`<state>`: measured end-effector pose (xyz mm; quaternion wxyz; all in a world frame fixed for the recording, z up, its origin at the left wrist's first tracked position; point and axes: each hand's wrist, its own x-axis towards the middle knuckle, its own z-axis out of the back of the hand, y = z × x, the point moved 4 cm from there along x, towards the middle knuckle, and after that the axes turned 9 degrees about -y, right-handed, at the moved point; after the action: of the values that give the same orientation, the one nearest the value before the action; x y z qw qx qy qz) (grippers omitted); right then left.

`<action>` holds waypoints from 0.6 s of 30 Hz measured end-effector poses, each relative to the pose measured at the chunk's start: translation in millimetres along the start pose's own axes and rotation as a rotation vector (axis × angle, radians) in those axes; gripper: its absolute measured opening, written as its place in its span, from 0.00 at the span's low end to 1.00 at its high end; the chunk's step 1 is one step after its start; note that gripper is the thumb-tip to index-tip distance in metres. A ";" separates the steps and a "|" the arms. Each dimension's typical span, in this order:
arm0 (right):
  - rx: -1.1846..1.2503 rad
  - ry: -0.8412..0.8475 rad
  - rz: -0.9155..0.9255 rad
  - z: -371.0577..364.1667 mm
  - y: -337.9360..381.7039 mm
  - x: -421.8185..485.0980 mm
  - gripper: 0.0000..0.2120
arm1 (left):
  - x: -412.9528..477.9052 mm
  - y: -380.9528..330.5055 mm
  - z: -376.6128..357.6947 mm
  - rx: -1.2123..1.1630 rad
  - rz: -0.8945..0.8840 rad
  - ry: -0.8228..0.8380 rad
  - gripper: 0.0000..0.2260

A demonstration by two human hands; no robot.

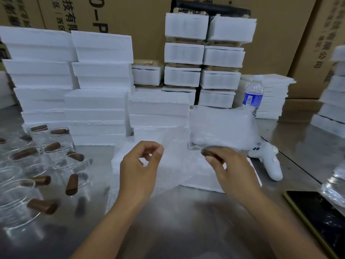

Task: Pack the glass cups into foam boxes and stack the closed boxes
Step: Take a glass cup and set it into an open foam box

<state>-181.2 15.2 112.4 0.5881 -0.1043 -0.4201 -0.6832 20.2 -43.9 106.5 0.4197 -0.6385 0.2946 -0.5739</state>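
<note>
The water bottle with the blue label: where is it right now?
In the head view the water bottle stands upright toward the back right, between stacks of packed boxes and a low pile of foam sheets.

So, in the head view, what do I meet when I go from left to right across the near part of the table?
glass cups → left hand, pinching the clear wrap → right hand, holding a brown handle → white controller → black phone
</note>
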 end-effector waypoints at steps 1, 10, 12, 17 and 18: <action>-0.082 0.010 0.009 -1.3 -0.9 -1.4 0.10 | -0.6 -1.5 0.1 -0.004 -0.014 0.003 0.08; -0.050 0.133 -0.011 -2.9 3.9 -4.5 0.09 | -14.3 -18.6 -8.8 0.196 -0.404 0.161 0.04; 0.022 0.209 -0.013 -5.1 8.7 -6.6 0.08 | -17.6 -16.2 -11.0 0.195 -0.447 0.167 0.03; 0.288 0.326 -0.244 12.8 19.1 -3.2 0.17 | -29.7 -25.6 -16.5 0.237 -0.678 0.153 0.03; 0.326 0.350 -0.264 15.7 33.0 -8.6 0.15 | -33.0 -29.6 -17.1 0.222 -0.724 0.148 0.03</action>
<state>-154.9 33.8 131.6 0.5667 0.1670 -0.4265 -0.6849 -5.2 -4.9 116.2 0.2342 -0.6086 0.0156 -0.7580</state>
